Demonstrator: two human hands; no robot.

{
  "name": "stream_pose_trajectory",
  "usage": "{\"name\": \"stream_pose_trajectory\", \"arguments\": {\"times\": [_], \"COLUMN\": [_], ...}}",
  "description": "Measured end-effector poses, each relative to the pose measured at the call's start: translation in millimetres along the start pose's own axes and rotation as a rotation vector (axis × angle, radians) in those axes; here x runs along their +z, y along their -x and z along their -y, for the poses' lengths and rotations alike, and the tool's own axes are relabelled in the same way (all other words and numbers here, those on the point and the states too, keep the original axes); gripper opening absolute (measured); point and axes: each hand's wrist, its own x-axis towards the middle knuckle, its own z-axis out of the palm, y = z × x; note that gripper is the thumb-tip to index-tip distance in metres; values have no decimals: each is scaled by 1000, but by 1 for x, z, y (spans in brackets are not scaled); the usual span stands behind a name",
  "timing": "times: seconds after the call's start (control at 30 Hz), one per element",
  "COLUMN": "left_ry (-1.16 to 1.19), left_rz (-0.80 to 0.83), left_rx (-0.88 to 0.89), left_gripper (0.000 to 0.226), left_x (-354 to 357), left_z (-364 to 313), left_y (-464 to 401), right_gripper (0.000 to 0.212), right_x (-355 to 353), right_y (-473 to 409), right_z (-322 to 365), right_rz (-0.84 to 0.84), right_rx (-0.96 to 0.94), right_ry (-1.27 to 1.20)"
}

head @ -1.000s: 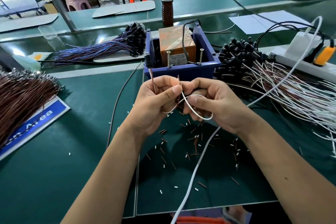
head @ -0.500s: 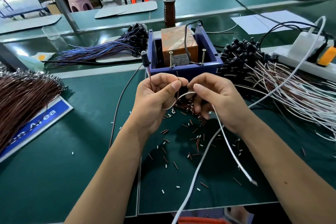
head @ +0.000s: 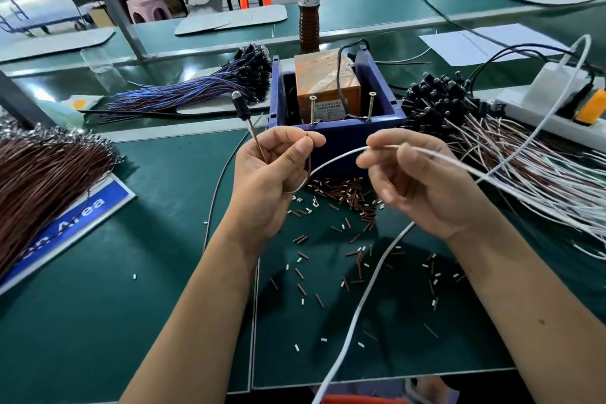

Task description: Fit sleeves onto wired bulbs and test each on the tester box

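The step in hand looked like sleeve fitting, not yet testing. At centre frame the left hand point(head: 267, 170) pinched the brown wire point(head: 309, 165) of a wired bulb point(head: 241, 105), whose black head stood up at upper left of the hand. The right hand point(head: 416, 180) pinched the bulb's white wire point(head: 331, 163) between thumb and fingers; whether a sleeve already sat on it could not be told. Next, probably, the bare wire ends must touch the two upright screws point(head: 311, 111) on the tester box point(head: 337, 138) just above the hands. That blue box held an orange taped block point(head: 323, 82). Loose sleeves point(head: 351, 197) lay scattered on the bench point(head: 98, 321) below.
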Motion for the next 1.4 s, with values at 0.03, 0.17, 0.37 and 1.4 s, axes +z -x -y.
{"name": "stream_pose_trajectory", "arguments": {"times": [0.03,0.17,0.37,1.4], "left_ry": [10,27,44,-459], "left_rz": [-14,-80,-226,-660], "left_rx": [-3,-14,15,381], "left_gripper": [10,11,8,10], "left_x": [0,0,6,38], "left_z": [-1,-2,0,22], "left_y": [0,-1,-1,-4], "right_gripper": [33,51,65,13], "right_x": [0,-2,8,21], "right_y": [-1,-4,-7,-22], "right_z": [1,9,10,-20], "right_rz": [-54,-281,-504,-832], "right_rx": [6,-44,-180,-477], "right_ry": [19,22,56,1254]}}
